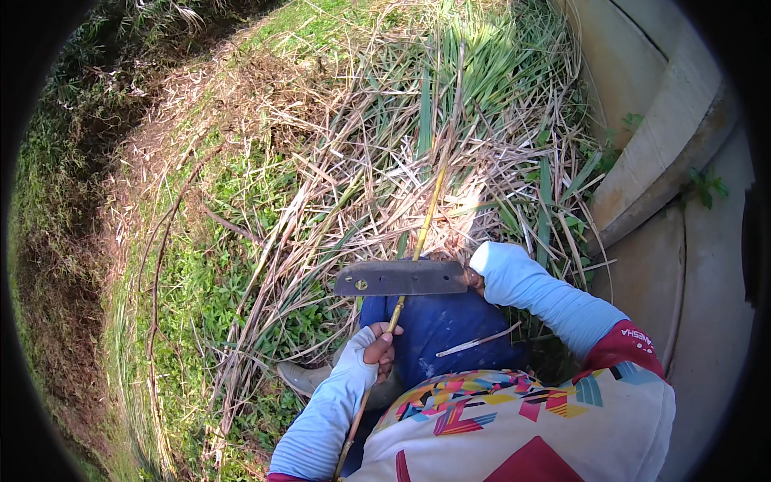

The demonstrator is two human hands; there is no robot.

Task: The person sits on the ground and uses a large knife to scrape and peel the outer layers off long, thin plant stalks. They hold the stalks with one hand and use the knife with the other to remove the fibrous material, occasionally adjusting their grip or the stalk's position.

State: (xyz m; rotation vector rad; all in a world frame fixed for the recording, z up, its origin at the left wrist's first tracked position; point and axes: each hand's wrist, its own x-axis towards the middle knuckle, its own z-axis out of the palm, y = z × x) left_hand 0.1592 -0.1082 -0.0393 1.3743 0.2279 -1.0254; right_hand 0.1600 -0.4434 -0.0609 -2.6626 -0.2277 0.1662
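Note:
My left hand (pixel 381 352) is closed round a long yellowish cane stalk (pixel 430 215), which runs from beside my left forearm up and away over the cut leaves. A wide dark machete blade (pixel 401 279) with a few holes lies across the stalk, above my knee. At its right end my right hand (pixel 475 281) grips the machete; the handle and most of the fingers are hidden by the pale blue sleeve cuff. Whether the blade touches the stalk or passes just over it I cannot tell. The far end of the stalk carries leaves.
Dry and green cut leaves (pixel 353 153) cover the ground ahead. Grey concrete slabs (pixel 666 153) stand close on my right. A thin bent branch (pixel 165 241) lies on the grass to the left. My blue-trousered leg (pixel 458 329) is directly under the blade.

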